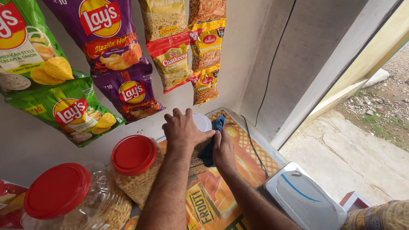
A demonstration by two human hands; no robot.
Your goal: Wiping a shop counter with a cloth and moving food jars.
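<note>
My left hand [184, 129] lies spread over the white lid [202, 121] of a jar at the back of the counter and grips it from above. The jar's body is mostly hidden behind both hands. My right hand [223, 150] presses a dark blue cloth [218, 124] against the right side of that jar; the cloth bunches above and below my fingers. Both forearms reach in from the bottom edge.
Two clear snack jars with red lids [133, 154] [56, 191] stand to the left. Snack packets [170, 59] hang on the wall above. A white weighing scale [303, 199] sits at the right on the orange printed counter sheet [238, 164], with a black cable [255, 151]. An open doorway lies right.
</note>
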